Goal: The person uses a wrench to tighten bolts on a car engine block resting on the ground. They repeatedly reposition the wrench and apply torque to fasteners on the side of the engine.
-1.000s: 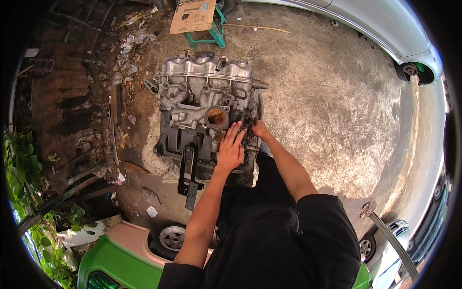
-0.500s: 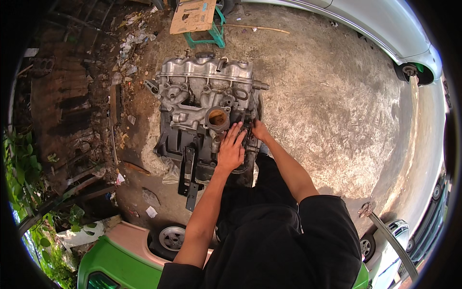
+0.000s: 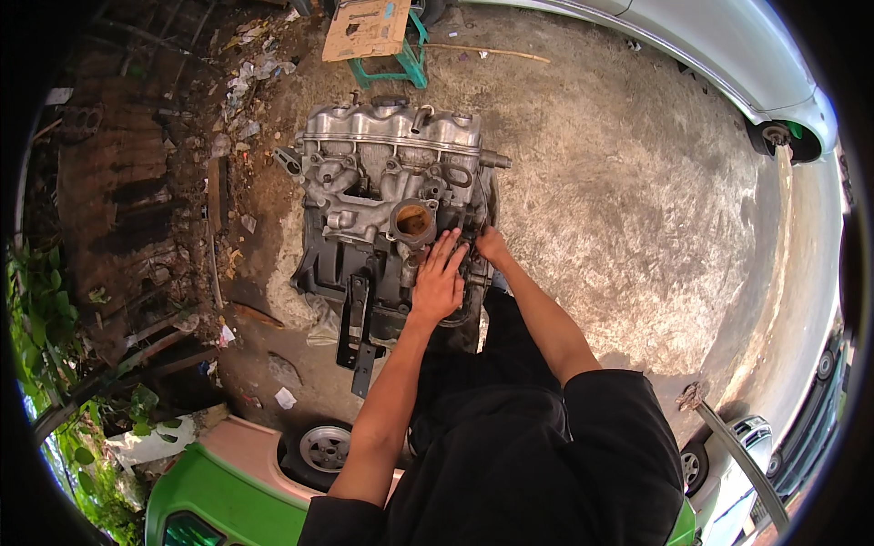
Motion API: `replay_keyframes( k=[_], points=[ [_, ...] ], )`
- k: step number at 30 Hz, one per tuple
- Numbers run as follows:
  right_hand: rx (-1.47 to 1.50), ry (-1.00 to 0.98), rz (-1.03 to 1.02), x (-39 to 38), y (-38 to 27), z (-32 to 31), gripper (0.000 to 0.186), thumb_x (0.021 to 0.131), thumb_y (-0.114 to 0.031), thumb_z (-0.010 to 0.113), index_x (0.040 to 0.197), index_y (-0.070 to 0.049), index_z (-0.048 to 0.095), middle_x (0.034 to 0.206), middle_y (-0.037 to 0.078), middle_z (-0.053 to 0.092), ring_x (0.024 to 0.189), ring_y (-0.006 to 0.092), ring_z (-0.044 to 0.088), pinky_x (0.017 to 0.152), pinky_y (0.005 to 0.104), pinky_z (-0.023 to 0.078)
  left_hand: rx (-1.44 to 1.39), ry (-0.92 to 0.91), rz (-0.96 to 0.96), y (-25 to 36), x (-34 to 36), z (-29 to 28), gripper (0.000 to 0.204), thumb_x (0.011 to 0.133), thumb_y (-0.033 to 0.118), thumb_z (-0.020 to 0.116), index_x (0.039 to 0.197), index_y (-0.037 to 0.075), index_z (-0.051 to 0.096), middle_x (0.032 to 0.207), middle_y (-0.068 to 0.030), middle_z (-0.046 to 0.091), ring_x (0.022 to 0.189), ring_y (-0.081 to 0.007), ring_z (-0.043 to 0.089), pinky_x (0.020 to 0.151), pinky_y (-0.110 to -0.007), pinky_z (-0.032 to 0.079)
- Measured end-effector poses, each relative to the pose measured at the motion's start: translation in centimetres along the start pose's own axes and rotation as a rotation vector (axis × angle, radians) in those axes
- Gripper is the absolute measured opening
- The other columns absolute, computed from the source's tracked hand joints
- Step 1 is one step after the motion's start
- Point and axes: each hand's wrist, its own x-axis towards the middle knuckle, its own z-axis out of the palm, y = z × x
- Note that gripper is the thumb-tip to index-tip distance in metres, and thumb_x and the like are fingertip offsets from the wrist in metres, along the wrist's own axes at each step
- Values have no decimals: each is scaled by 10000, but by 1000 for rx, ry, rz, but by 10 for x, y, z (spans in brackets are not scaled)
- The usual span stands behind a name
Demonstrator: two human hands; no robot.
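A car engine [image 3: 337, 246] stands on the ground in front of me, its ribbed metal valve cover [image 3: 387, 127] at the far side. On the near side, a round intake opening [image 3: 412, 221] shows rusty brown inside. My left hand [image 3: 439, 278] lies against the block just below that opening, fingers stretched out. At the engine's right edge, my right hand [image 3: 492, 247] has its fingers curled in against the side; whatever they grip is hidden. A dark metal bracket [image 3: 358, 318] juts toward me, left of my left hand.
Beyond the engine stands a green plastic stool [image 3: 410, 68] with a cardboard sheet [image 3: 366, 32] on top. Litter [image 3: 246, 86] and scrap wood lie to the left. A silver car [image 3: 719, 45] is at far right, a green car [image 3: 228, 496] behind me.
Hardly anything differs. Both hands stay at the same places on the engine, with only a very slight shift of the view.
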Motion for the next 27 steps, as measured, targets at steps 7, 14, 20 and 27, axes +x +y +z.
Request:
replay_keyframes(
  k=[7, 14, 20, 27],
  points=[
    [120, 150, -188, -65, -23, -23, 277, 924, -138, 568, 1079, 88, 530, 916, 338, 631, 905, 512, 610, 785, 538, 503, 54, -10, 12, 0, 0, -1, 614, 783, 96, 537, 1394, 83, 479, 1595, -74, 298, 1474, -268, 280, 1188, -502, 237],
    [8, 101, -467, -133, -7, -13, 356, 960, -104, 542, 1226, 101, 428, 915, 326, 605, 888, 505, 609, 741, 536, 501, 63, -14, 2, 0, 0, 1, 615, 788, 97, 535, 1400, 86, 476, 1597, -75, 294, 1481, -262, 266, 1192, -499, 230],
    [123, 343, -484, -128, 12, -23, 210, 990, -102, 523, 1092, 69, 457, 795, 274, 602, 821, 473, 628, 655, 527, 485, 60, -8, 4, 0, -1, 0, 610, 796, 93, 522, 1404, 91, 469, 1595, -74, 297, 1480, -262, 269, 1193, -502, 228],
    [602, 159, -154, -67, 40, -26, 238, 1033, -181, 492, 1020, 56, 494, 738, 285, 627, 675, 433, 665, 524, 454, 491, 19, 18, 7, 1, 0, 2, 574, 825, 53, 483, 1397, 104, 474, 1578, -89, 327, 1464, -297, 299, 1176, -531, 228]
  ],
)
